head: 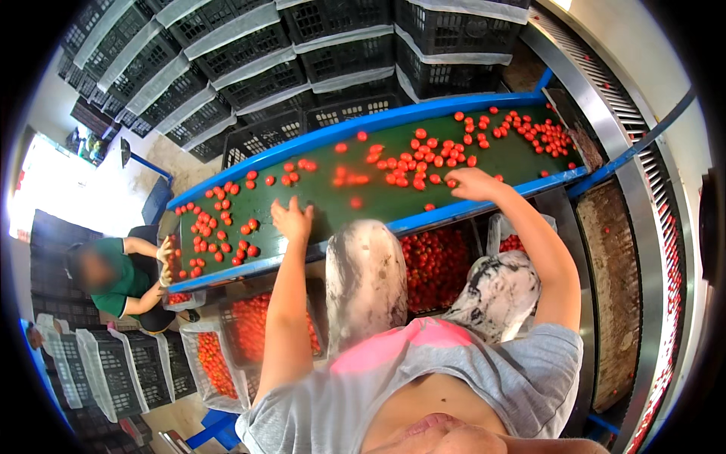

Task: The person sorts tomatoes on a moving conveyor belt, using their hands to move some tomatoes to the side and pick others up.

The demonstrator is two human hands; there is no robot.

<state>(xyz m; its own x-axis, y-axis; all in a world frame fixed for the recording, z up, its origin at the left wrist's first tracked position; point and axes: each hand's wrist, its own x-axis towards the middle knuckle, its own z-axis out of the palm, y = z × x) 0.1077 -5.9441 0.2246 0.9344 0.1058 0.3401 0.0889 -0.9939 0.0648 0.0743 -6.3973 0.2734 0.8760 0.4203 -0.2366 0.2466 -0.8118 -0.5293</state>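
Observation:
Many small red cherry tomatoes (402, 165) lie on a green conveyor belt (317, 198) with blue side rails. My left hand (292, 220) is over the belt's near side, fingers spread and holding nothing. Blurred tomatoes (350, 177) lie on the belt between my two hands. Further right, my right hand (475, 184) reaches over the near rail. Its fingertips are at a single tomato (452, 183); whether they grip it is hard to tell. Loose tomatoes (207, 221) are spread towards the belt's left end.
Stacked black plastic crates (346, 59) with white liners stand behind the far rail (317, 136). Tomato-filled crates (434, 267) sit below the near rail, by my knees. Another person (122, 278) in gloves works at the left end. A metal roller conveyor (635, 125) curves along the right.

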